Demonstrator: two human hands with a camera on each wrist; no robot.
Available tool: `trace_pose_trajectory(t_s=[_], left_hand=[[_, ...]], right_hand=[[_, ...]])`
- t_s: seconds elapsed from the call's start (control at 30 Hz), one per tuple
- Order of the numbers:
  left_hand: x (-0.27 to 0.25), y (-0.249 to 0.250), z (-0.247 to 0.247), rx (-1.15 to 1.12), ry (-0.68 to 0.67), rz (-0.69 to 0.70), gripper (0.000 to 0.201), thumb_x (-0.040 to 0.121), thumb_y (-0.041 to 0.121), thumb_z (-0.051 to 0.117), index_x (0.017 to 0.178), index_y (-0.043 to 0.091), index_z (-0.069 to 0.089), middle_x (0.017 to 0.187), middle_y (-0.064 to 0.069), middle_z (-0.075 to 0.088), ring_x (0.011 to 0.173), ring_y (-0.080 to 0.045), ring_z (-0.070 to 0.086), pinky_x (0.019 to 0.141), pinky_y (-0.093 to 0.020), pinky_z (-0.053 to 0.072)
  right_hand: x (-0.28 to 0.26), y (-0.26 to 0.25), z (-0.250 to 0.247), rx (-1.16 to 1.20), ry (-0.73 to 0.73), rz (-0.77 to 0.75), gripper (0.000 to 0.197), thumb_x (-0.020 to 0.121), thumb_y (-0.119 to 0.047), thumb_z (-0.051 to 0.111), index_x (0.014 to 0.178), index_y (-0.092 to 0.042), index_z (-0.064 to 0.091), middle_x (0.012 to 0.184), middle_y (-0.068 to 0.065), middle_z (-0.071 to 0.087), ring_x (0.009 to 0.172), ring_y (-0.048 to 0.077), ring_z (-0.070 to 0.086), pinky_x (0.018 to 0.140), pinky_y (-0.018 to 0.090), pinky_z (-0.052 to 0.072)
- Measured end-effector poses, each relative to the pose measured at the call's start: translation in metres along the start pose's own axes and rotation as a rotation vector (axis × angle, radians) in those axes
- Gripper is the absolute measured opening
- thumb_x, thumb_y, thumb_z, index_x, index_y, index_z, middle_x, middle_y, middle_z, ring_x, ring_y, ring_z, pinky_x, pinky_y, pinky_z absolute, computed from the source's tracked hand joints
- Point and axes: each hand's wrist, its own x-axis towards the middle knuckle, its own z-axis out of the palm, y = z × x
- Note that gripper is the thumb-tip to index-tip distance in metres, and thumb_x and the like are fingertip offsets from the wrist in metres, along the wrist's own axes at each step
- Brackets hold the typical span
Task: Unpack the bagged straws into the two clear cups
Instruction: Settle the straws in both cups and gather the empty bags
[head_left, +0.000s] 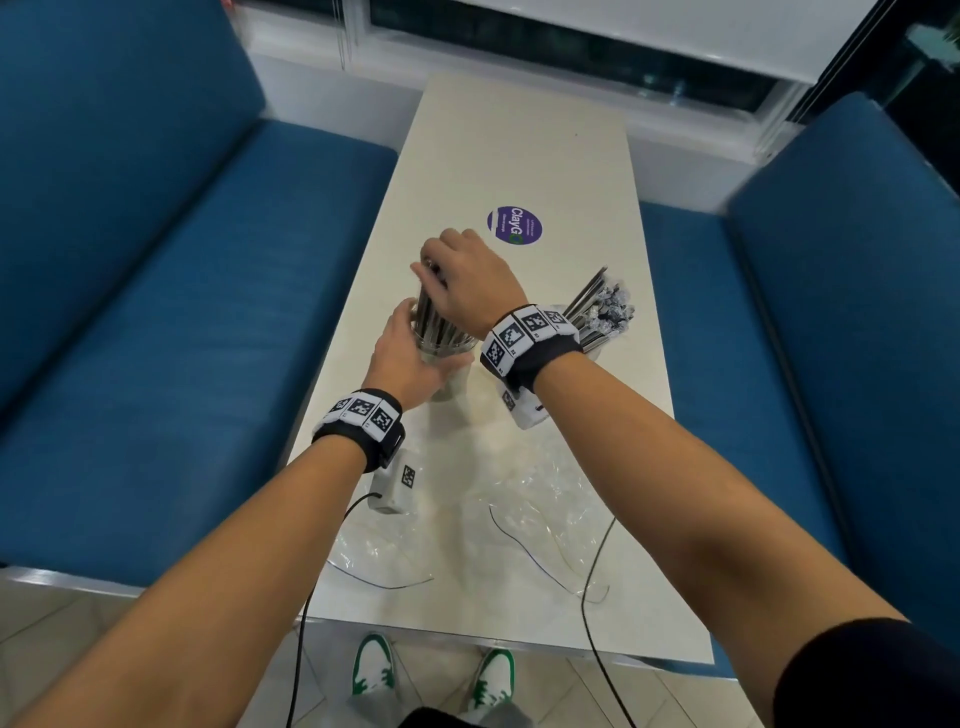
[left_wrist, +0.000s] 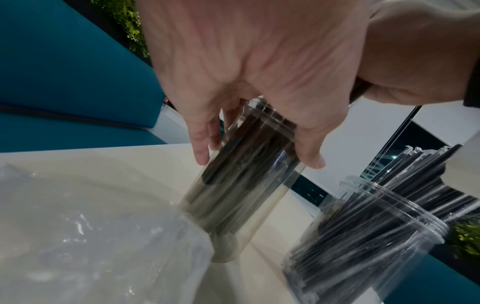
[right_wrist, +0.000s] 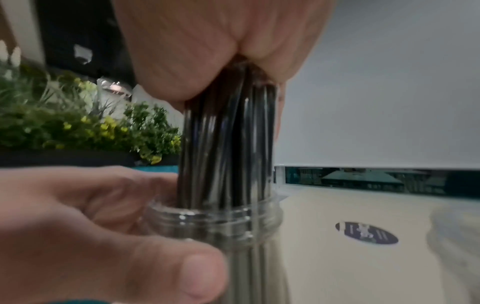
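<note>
Gripping a bundle of dark plastic straws (right_wrist: 226, 144) from above, right hand (head_left: 470, 283) has its fingers clenched round their top ends, which are hidden inside the fist. Lower ends sit in a tall clear plastic cup with a threaded rim (left_wrist: 233, 191), standing on the long cream-white bench (head_left: 519, 156). Left hand (head_left: 410, 358) wraps the cup's side, fingers (left_wrist: 200, 142) and thumb curled around it near the rim; the cup base is partly hidden in the left wrist view behind a crumpled clear plastic bag (left_wrist: 91, 236) lying on the bench's near end. Second clear plastic cup (left_wrist: 363, 236), already full of dark straws, stands just right of the first, mostly hidden by the right wrist in the head view. Right wrist view is blurry. Round purple sticker (head_left: 514, 224) lies farther along the bench.
</note>
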Motion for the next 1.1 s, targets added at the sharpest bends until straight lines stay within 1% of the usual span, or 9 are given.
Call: trace_pose_trajectory(t_s=[0.07,0.17,0.3,0.4,0.5,0.67,0.8,0.97,1.1], left_hand=[[0.001,-0.001,0.001,-0.014,0.000,0.001,0.109,0.074,0.046,0.094,0.161,0.023,0.032,0.154,-0.002,0.055,0.135,-0.026,0.060,0.114,-0.043,0.050],[0.000,-0.003,0.000,-0.004,-0.001,0.023,0.106,0.074,0.047,0.092,0.159,0.023,0.033,0.150,-0.003,0.058,0.130,-0.027,0.063,0.111,-0.049,0.053],[-0.001,-0.002,-0.001,-0.014,-0.016,0.033,0.120,0.059,0.069,0.084,0.159,0.024,0.033,0.151,-0.002,0.058,0.129,-0.027,0.063,0.110,-0.049,0.054],[0.001,-0.004,-0.001,-0.018,-0.007,0.040,0.114,0.066,0.065,0.090,0.157,0.024,0.035,0.151,0.002,0.057,0.130,-0.025,0.063,0.110,-0.046,0.053],[0.002,-0.006,0.000,-0.041,0.004,0.034,0.106,0.070,0.057,0.093,0.154,0.025,0.037,0.147,0.004,0.059,0.126,-0.023,0.064,0.108,-0.045,0.054],[0.001,-0.004,0.001,-0.043,0.030,0.052,0.103,0.071,0.052,0.096,0.153,0.024,0.041,0.145,0.002,0.060,0.129,-0.024,0.063,0.109,-0.046,0.054],[0.003,-0.002,0.001,-0.028,0.012,0.017,0.109,0.071,0.049,0.096,0.157,0.022,0.036,0.152,-0.001,0.057,0.135,-0.026,0.060,0.115,-0.048,0.051],[0.001,-0.003,0.001,-0.054,0.035,0.056,0.101,0.072,0.045,0.098,0.153,0.020,0.041,0.147,-0.001,0.058,0.129,-0.023,0.060,0.110,-0.039,0.050],[0.001,-0.003,0.002,-0.054,0.045,0.084,0.097,0.070,0.047,0.097,0.149,0.023,0.044,0.142,0.000,0.059,0.125,-0.022,0.061,0.104,-0.036,0.050]], right_hand=[[0.000,-0.004,0.003,0.051,0.056,0.112,0.026,0.105,-0.027,0.052,0.108,-0.007,0.067,0.104,0.011,0.065,0.098,0.033,0.056,0.080,0.050,0.053],[-0.001,-0.013,0.004,0.015,-0.036,0.202,0.026,0.105,-0.023,0.045,0.113,-0.016,0.068,0.110,0.007,0.063,0.103,0.031,0.054,0.086,0.050,0.050],[0.001,-0.017,-0.013,-0.083,-0.270,0.194,0.038,0.104,-0.041,0.037,0.123,-0.033,0.068,0.133,-0.004,0.059,0.122,0.026,0.048,0.098,0.051,0.037],[0.007,-0.015,-0.030,-0.012,-0.410,0.189,0.048,0.106,-0.052,0.029,0.140,-0.038,0.059,0.157,-0.006,0.047,0.138,0.026,0.038,0.112,0.056,0.030],[0.005,-0.008,-0.036,0.007,-0.361,0.094,0.045,0.110,-0.045,0.030,0.143,-0.034,0.059,0.164,-0.003,0.041,0.146,0.026,0.034,0.117,0.055,0.027],[-0.013,-0.003,-0.024,0.069,-0.184,-0.055,0.044,0.110,-0.042,0.033,0.137,-0.030,0.066,0.156,-0.004,0.053,0.143,0.020,0.043,0.113,0.047,0.034],[-0.023,0.003,-0.017,0.019,-0.184,-0.058,0.047,0.104,-0.049,0.035,0.136,-0.032,0.064,0.155,-0.005,0.053,0.144,0.022,0.043,0.113,0.052,0.034],[-0.020,0.003,-0.031,0.129,-0.176,-0.008,0.046,0.108,-0.048,0.035,0.148,-0.034,0.055,0.162,-0.006,0.046,0.152,0.021,0.034,0.121,0.046,0.023],[-0.023,0.006,-0.036,0.269,-0.036,0.025,0.043,0.106,-0.042,0.044,0.141,-0.025,0.062,0.149,-0.003,0.059,0.141,0.021,0.046,0.118,0.048,0.032]])
